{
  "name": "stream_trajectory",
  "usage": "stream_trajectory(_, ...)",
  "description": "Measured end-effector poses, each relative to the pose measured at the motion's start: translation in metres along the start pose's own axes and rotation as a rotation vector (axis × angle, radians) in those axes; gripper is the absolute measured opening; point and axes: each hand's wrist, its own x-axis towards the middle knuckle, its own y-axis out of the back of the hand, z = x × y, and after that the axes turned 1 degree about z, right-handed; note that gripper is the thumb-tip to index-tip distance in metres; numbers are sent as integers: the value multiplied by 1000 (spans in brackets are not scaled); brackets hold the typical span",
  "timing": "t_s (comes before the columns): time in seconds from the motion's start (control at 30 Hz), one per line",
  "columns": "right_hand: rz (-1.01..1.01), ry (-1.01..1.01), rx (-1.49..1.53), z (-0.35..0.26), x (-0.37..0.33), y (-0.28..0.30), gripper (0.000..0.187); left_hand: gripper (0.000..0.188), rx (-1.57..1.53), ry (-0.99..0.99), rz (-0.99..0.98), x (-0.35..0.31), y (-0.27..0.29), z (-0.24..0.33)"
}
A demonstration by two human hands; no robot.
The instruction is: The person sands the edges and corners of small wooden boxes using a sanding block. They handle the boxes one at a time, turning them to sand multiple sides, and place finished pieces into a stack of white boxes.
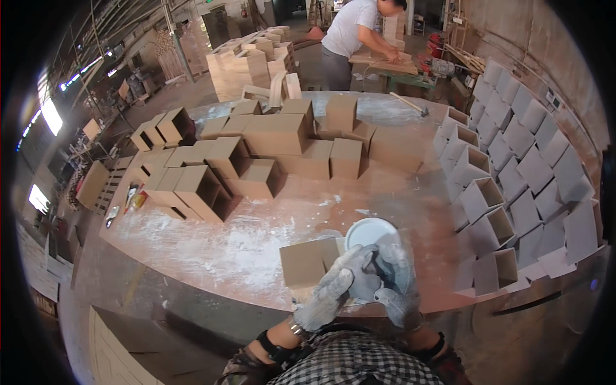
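Both my hands wear pale, paint-smeared work gloves and come together low at the near edge of the table. My left hand (332,285) has its fingers closed and pressed toward the right one. My right hand (396,285) curls in from the other side, thumb bent inward. Something grey shows between them, but I cannot make out what it is. Just beyond my fingers is a round white tub (371,232), its lower part hidden by the gloves. A brown open-ended box (303,264) lies beside my left hand.
Many plain brown boxes (276,131) are stacked across the far left of the white-smeared table (224,247). Grey-white coated boxes (523,160) stand in rows at the right. A hammer (410,104) lies at the far edge. Another person (350,32) works at a bench beyond.
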Motion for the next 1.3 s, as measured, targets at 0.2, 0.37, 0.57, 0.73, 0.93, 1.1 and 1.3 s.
stream_trajectory(0.2,-67,162,-232,-3,5,0,81,47,848,-273,29,-11,35,-9)
stream_trajectory(0.37,24,199,-938,-27,12,-41,70,52,1196,-162,-124,8,77,-17)
stream_trajectory(0.57,77,366,-1010,-9,5,-39,44,65,675,95,-47,-10,43,18)
stream_trajectory(0.73,-69,413,-1011,-28,9,-75,32,71,405,-20,-162,-23,33,36)
stream_trajectory(0.93,376,-21,-19,-23,-4,-61,59,58,18,118,-177,-31,20,54)
stream_trajectory(1.1,543,-92,29,-20,-13,-80,62,48,-267,203,-5,-37,44,50)
stream_trajectory(1.3,251,-295,-575,0,-21,-48,55,44,199,245,-124,-36,72,32)
